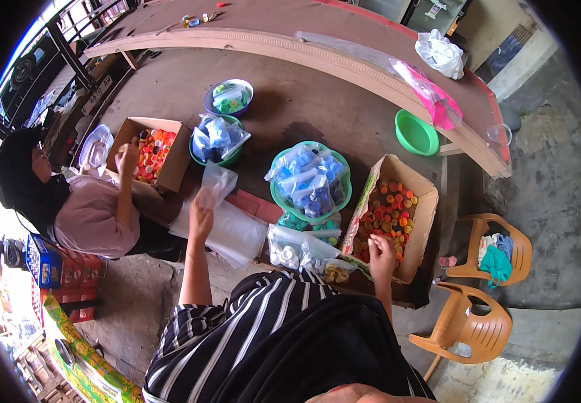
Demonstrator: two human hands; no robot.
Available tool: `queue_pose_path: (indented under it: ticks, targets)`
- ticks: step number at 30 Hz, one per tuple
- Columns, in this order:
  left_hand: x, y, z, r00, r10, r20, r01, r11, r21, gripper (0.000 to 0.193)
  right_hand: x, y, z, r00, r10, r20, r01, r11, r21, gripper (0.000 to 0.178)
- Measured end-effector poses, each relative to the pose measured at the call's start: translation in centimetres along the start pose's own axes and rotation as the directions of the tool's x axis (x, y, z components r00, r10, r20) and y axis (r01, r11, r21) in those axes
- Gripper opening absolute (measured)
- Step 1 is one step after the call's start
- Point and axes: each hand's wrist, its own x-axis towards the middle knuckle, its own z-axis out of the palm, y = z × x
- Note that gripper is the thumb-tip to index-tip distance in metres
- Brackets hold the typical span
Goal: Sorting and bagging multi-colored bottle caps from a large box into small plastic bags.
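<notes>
Brown tabletop [277, 101] stretching out under the wide view, orange plastic chair [468, 322] off to the right on a grey floor, and the two hands are well apart! Left hand [201, 208], fingers pinched firmly on the near end of a clear plastic bag [222, 178], up above the near side of the table. Look at the line of that bag: its long axis slants away from the person, far end leaning right, past the green bowl [228, 158] of packed bags. Just below it, a stack of clear bags [236, 235] lies flat, spread mostly left to right.

Across to the right hand [380, 256], over the near end of an open cardboard box [426, 211], thumb and fingers drawn close; whether a cap sits between them, I cannot tell. Red, orange and yellow caps [390, 213] are scattered inside, and the box's long side runs away from the person, far end tipped right. Between the hands, a scalloped green bowl [348, 185] heaped with bags of blue caps [310, 178], and nearer, a clear bag of white caps [289, 248]. Over on the left, a co-worker [95, 208] has a hand raised beside another cardboard box [175, 164] of caps.
</notes>
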Motion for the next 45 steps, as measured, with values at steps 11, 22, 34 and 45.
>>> queue_pose_path:
  ticks: [11, 22, 34, 45]
  targets:
    - [2.4, 10.6, 3.0, 0.742, 0.275, 0.612, 0.537, 0.303, -0.787, 0.051, 2.1, -5.9, 13.1, 0.800, 0.112, 0.589, -0.508, 0.647, 0.568, 0.074]
    - [4.1, 3.9, 4.4, 0.754, 0.169, 0.634, 0.651, -0.067, -0.756, 0.044, 1.3, -6.9, 13.6, 0.623, 0.155, 0.767, -0.781, 0.055, 0.623, 0.033]
    - [4.0, 0.0, 4.5, 0.960, -0.164, 0.227, 0.279, 0.591, -0.757, 0.025, 1.3, -6.1, 8.2, 0.805, 0.316, 0.502, -0.582, 0.258, 0.771, 0.005]
    - [-3.8, 9.4, 10.2, 0.717, 0.237, 0.655, -0.086, 0.963, -0.254, 0.042, 0.1, -8.4, 9.3, 0.819, 0.253, 0.515, -0.553, 0.589, 0.590, 0.009]
